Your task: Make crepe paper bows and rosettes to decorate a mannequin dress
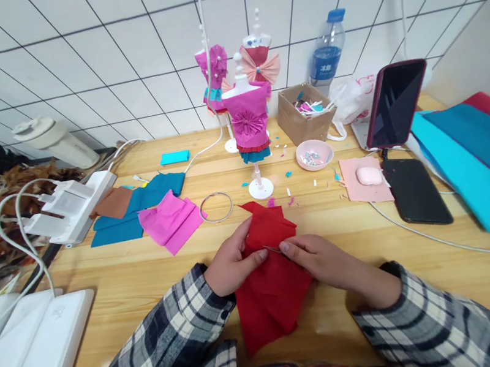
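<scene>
A sheet of red crepe paper (273, 303), folded and creased, hangs between my hands over the table's front edge. My left hand (234, 263) is closed on its left side, the thumb lying on top. In my right hand (315, 256), thumb and fingers pinch a thin pointed metal piece (272, 248), perhaps a needle or a tweezers tip, lying across the red paper toward my left thumb. Behind the paper stands a small white dress form (261, 188) in a magenta top (246, 115) with a pleated rosette and a red and teal skirt.
Left of the form lie a metal ring (216, 207), magenta paper (169, 220) and teal paper (113, 229). A pink bowl (316, 163) of beads and a cardboard box (295, 123) sit behind. Phones (418, 190), a white cable and coloured sheets (479, 165) are right; a power strip (86, 211) is left.
</scene>
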Action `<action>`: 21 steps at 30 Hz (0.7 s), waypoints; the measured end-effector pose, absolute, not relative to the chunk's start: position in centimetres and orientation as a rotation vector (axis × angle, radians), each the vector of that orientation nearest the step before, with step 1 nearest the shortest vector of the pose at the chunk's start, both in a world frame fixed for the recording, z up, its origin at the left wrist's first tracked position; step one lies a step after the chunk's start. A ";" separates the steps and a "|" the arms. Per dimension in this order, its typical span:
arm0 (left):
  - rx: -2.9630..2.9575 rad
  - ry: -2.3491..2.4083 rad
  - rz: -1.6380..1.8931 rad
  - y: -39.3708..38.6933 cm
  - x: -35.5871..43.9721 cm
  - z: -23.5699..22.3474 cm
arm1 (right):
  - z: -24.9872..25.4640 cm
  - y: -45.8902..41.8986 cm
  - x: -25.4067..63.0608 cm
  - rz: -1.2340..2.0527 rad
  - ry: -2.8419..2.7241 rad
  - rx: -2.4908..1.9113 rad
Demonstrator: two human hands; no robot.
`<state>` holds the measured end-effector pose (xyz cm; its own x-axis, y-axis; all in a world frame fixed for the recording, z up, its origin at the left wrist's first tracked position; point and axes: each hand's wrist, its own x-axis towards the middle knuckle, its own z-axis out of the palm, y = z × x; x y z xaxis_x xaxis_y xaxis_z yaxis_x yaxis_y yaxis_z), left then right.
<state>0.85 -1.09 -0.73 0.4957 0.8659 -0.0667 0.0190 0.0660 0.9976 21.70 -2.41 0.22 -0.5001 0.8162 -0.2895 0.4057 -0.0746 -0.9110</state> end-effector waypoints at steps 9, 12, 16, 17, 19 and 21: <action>1.424 0.898 0.782 -1.0 0.7 -1.0 | -0.2 -2.7 20.9 1.531 -1.871 -1.311; 1.418 0.896 0.791 -1.0 0.9 -0.9 | -0.5 -2.7 20.9 1.532 -1.856 -1.311; 1.480 0.915 0.770 -1.0 0.9 -0.6 | -0.7 -2.6 20.7 1.515 -1.860 -1.320; 1.514 0.931 0.760 -1.0 0.8 -0.5 | -0.7 -2.5 20.7 1.519 -1.850 -1.319; 1.605 1.001 0.753 -0.9 0.5 -0.5 | -0.7 -2.5 20.7 1.531 -1.823 -1.315; 1.689 1.084 0.765 -0.9 0.0 -0.7 | -0.8 -2.4 20.8 1.534 -1.802 -1.317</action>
<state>0.04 -0.93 -0.71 0.4101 0.9120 0.0101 0.3150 -0.1521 0.9368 20.77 -2.44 -0.77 -0.4569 0.8549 -0.2459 0.3793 -0.0628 -0.9231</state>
